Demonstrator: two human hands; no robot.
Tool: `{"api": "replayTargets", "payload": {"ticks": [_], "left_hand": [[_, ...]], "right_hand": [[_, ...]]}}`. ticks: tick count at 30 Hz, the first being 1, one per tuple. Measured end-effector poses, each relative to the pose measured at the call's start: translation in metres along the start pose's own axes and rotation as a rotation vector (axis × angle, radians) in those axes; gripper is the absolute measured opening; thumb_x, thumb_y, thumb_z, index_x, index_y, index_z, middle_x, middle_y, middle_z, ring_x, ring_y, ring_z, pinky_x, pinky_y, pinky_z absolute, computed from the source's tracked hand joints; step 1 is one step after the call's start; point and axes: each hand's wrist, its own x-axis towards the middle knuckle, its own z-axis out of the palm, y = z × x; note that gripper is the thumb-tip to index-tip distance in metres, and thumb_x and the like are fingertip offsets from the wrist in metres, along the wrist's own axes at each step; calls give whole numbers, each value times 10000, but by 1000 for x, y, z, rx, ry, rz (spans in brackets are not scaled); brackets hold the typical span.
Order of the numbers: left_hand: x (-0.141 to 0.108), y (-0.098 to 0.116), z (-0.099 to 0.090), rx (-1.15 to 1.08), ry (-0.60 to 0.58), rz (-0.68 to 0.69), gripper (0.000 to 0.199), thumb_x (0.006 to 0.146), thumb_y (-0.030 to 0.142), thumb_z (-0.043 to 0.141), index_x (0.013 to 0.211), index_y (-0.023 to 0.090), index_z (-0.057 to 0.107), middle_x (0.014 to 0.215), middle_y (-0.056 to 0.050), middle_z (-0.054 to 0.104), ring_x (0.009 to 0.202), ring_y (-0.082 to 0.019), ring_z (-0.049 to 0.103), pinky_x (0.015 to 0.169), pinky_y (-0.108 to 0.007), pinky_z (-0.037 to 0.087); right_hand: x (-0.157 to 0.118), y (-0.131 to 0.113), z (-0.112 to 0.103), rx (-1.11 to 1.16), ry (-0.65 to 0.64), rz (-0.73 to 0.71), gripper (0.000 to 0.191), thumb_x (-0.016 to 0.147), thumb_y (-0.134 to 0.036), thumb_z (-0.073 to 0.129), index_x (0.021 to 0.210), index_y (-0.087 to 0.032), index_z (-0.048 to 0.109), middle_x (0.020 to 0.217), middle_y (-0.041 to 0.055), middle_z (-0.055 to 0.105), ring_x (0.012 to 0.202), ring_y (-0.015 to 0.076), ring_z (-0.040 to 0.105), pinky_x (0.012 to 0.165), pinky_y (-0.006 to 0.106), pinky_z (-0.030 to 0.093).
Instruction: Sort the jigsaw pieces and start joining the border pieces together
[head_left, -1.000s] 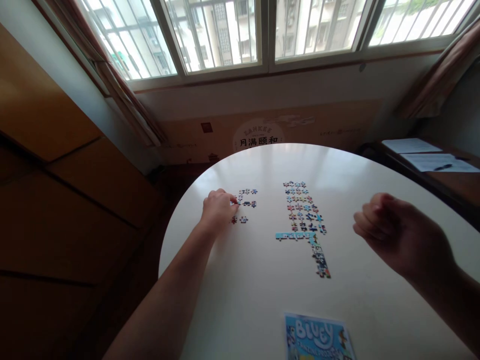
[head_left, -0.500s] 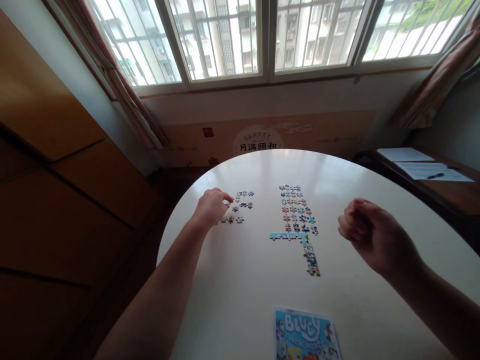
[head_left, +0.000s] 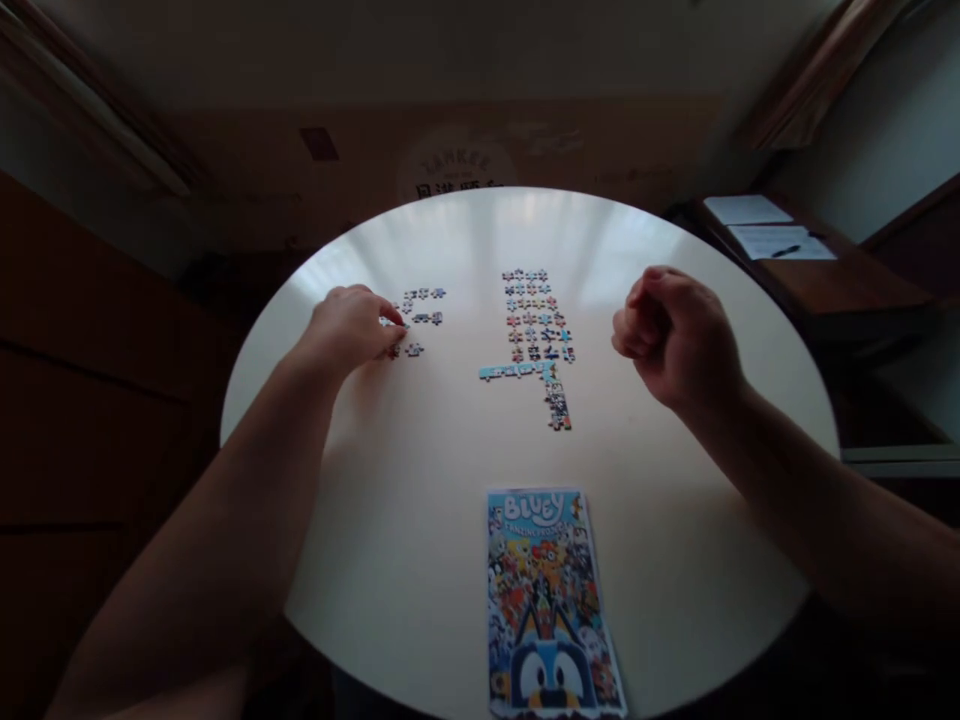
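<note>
My left hand [head_left: 349,325] reaches over the loose jigsaw pieces [head_left: 425,318] on the left. Its thumb and forefinger pinch a small jigsaw piece [head_left: 388,322], partly hidden by the fingers. Above the right part of the table, my right hand [head_left: 679,335] is curled into a fist; whatever it may hold is hidden. Between the hands lie rows of separate jigsaw pieces [head_left: 531,320]. Just below them, a joined strip of jigsaw pieces [head_left: 517,371] meets a second joined strip [head_left: 559,400] running towards me, forming a corner.
A colourful "Bluey" picture sheet [head_left: 551,600] lies near the front edge of the round white table [head_left: 405,560]. To the right, papers [head_left: 780,242] and a pen [head_left: 786,251] rest on a brown surface. A wall stands behind the table.
My view has tilted down, bringing the whole picture sheet into sight and the windows out of it. My left fingers have shifted slightly onto a loose piece. The right fist keeps its shape.
</note>
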Motion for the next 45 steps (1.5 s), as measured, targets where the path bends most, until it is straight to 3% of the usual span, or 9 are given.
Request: {"api": "replayTargets", "payload": {"ticks": [5,11,20,24,30,36,45], "left_hand": [[-1,1,-3,-99,-66,-55,250,810,297,700,1006,174,794,915,-33,662,839,-179,629,880,-266,471],[-2,3,-5,-20,-41,-46,281,816,329,715,1031,160,784,865,-12,662,839,-178,626,912,-285,465],[3,-5,-1,-170,-112,-81,262,755,349,699,972,230,786,669,-7,687,502,-159,596,643,-285,533],[6,-5,-2,-200,-160,-117,316,733,322,692,1013,210,785,696,-23,707,495,-152,598,561,-259,514],[6,-7,-2,-282,-189,-120,279,739,300,714,989,190,771,706,-33,715,591,-166,650,570,-250,527],[3,-13,-1,-303,-121,-82,193,705,305,716,866,210,765,697,-22,706,557,-150,644,563,-234,537],[-5,-20,-5,-295,-67,-42,175,713,263,692,848,177,763,1060,-114,707,553,-127,627,541,-249,532]], "right_hand": [[5,3,-4,-1,-10,60,311,856,-432,664,668,-240,508,478,-75,314,407,88,306,408,285,216],[7,10,-6,-22,21,24,305,847,-437,668,680,-240,505,471,-77,329,410,86,296,394,278,206],[7,17,-4,-87,18,43,297,850,-443,639,690,-243,489,486,-85,318,411,78,304,402,284,211],[9,20,-4,-71,31,31,273,832,-426,645,680,-240,514,472,-83,328,408,79,305,403,282,201],[11,24,-4,-43,57,44,255,825,-404,655,667,-238,543,451,-78,352,398,81,296,393,270,193],[10,27,0,9,34,78,255,833,-387,672,666,-226,567,444,-76,369,389,79,311,382,247,203],[5,28,5,44,36,123,239,831,-346,682,655,-202,608,443,-61,393,398,75,308,396,237,194]]}}
